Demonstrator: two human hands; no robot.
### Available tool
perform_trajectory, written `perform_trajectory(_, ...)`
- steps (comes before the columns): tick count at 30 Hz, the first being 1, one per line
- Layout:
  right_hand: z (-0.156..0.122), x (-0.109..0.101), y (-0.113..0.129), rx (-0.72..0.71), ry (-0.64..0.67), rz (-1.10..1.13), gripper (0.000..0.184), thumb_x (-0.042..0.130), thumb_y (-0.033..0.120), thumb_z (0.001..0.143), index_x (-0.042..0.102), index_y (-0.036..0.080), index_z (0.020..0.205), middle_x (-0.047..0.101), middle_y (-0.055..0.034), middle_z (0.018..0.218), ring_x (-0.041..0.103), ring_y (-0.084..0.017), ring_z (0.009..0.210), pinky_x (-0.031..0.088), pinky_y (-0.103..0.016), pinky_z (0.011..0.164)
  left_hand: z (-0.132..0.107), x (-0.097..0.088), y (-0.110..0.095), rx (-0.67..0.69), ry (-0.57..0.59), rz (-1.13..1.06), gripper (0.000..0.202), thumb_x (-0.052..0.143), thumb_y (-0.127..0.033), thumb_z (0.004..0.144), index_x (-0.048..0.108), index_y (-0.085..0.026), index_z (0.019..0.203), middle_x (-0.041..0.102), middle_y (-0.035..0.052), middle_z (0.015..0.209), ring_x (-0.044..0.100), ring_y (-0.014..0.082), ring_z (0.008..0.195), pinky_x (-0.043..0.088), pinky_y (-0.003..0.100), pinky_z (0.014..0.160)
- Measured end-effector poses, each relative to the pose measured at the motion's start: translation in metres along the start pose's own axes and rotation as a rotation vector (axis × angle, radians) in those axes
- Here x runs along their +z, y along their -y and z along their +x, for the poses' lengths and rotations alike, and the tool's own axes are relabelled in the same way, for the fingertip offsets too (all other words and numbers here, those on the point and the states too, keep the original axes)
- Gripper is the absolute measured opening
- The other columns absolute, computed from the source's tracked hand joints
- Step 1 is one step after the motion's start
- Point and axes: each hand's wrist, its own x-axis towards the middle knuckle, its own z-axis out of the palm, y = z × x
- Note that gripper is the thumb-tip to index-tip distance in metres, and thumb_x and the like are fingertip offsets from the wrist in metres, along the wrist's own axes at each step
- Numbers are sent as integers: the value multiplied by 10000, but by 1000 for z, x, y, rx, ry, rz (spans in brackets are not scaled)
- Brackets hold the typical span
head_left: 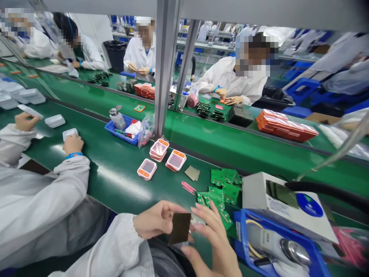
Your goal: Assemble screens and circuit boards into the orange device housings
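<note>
My left hand (155,220) pinches a thin dark rectangular panel, like a small display screen (180,229), between thumb and fingers. Its dark face is towards me. Just to the right, my right hand (211,238) has its fingers spread and its thumb apart; whether a fingertip touches the panel's edge is unclear. Beyond the hands lie several green circuit boards (219,196) in a loose heap, some pink strips (188,187) and a few flat grey-brown panels (192,173). Stacks of white-and-orange framed casings (175,160) stand farther left on the green bench.
To the right are a white box (276,200) and a blue tray (245,246) holding a metal-topped bottle. Another blue tray (122,129) sits by the metal post (164,69). At left, a co-worker's hands (73,144) handle white casings. More people work across the bench.
</note>
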Motion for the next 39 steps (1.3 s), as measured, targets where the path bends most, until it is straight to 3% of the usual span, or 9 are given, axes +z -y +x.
perform_trajectory(4,4,3,1,6,-104,-6,283,554,-38,794,529,209,930,722,27,806,672,-126,758,245,-457,1142,-1,2,3,-33,-122,41,624,904,-412,419,724,-146,955,730,50,826,660,118,691,475,190,664)
perform_trajectory(10,8,6,1,-3,-96,-59,267,558,-38,792,503,214,861,722,40,782,658,-103,699,227,-422,1146,3,3,8,-80,-233,127,635,912,-398,379,721,-130,923,658,-1,706,520,50,585,390,173,605)
perform_trajectory(21,3,9,-2,51,-86,-46,245,566,7,812,520,227,911,717,36,761,661,-136,685,251,-511,1109,6,0,10,-81,-203,135,591,892,-434,438,715,-118,905,675,27,775,560,78,653,392,185,626)
perform_trajectory(28,1,9,-5,88,-51,17,248,560,0,813,514,216,926,680,43,771,644,-123,704,274,-476,1102,5,-2,10,-150,-245,146,607,908,-418,390,700,-114,872,673,8,744,572,58,629,411,160,603)
perform_trajectory(35,-2,2,-11,180,122,144,228,523,47,857,493,248,960,625,64,753,622,-125,670,290,-506,1087,4,-2,4,-288,-136,167,545,896,-425,431,689,-127,838,704,22,772,644,123,662,501,248,688)
perform_trajectory(39,-5,2,-13,176,155,160,234,492,28,866,460,248,939,611,69,754,614,-112,668,270,-483,1089,5,-8,4,-307,-89,166,518,886,-429,465,693,-145,852,716,20,790,661,136,674,525,266,700)
